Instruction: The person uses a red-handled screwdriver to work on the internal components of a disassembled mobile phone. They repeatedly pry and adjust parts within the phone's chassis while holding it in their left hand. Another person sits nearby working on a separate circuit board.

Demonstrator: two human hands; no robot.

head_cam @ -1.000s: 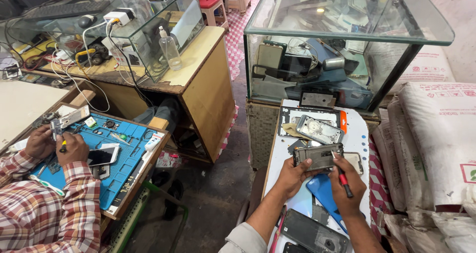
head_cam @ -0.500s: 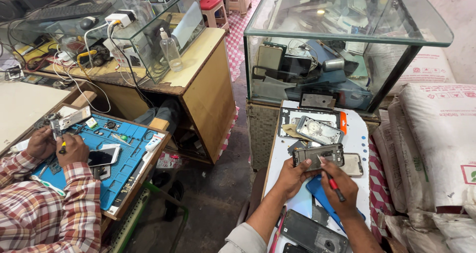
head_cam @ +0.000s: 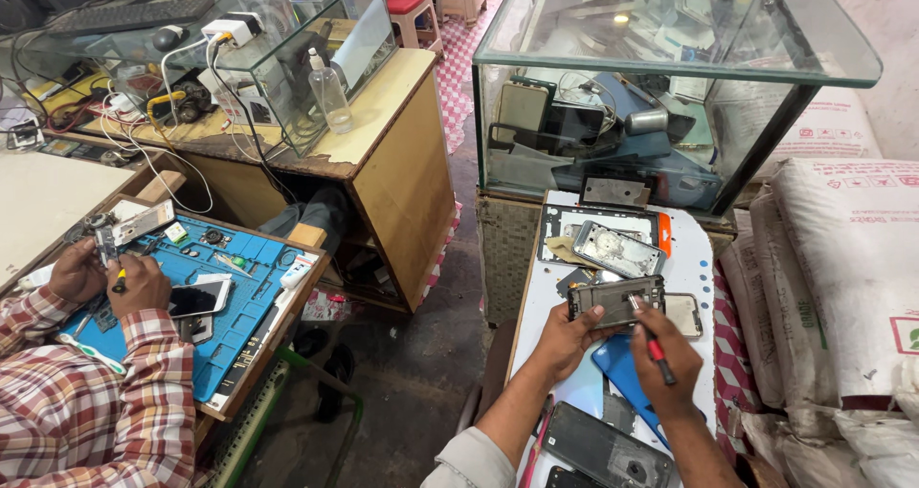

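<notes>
1. Above the white tabletop [head_cam: 694,258], the opened phone [head_cam: 616,299] is held level, its bare inner side up, just over a blue phone back [head_cam: 624,371].
2. The left hand [head_cam: 565,338] has its grip pinched on the opened phone's left end, thumb on top.
3. The right hand [head_cam: 662,356] has its grip pressed together around a red-handled screwdriver [head_cam: 653,341], whose tip touches the opened phone near its right half.
4. Around them on the tabletop lie a silver phone frame [head_cam: 617,249], a dark phone body [head_cam: 607,448] near the bottom edge, and a flat pale phone [head_cam: 683,314] just beside the right hand.
5. Beyond the tabletop stands a glass display case [head_cam: 670,62] holding phones and parts.
6. To the right, white sacks [head_cam: 842,258] are stacked against the wall.
7. To the left, across a dark floor gap, another person in a plaid sleeve [head_cam: 96,402] works at a blue repair mat [head_cam: 244,297], with a wooden counter [head_cam: 383,115] and a second glass case [head_cam: 268,57] behind.
</notes>
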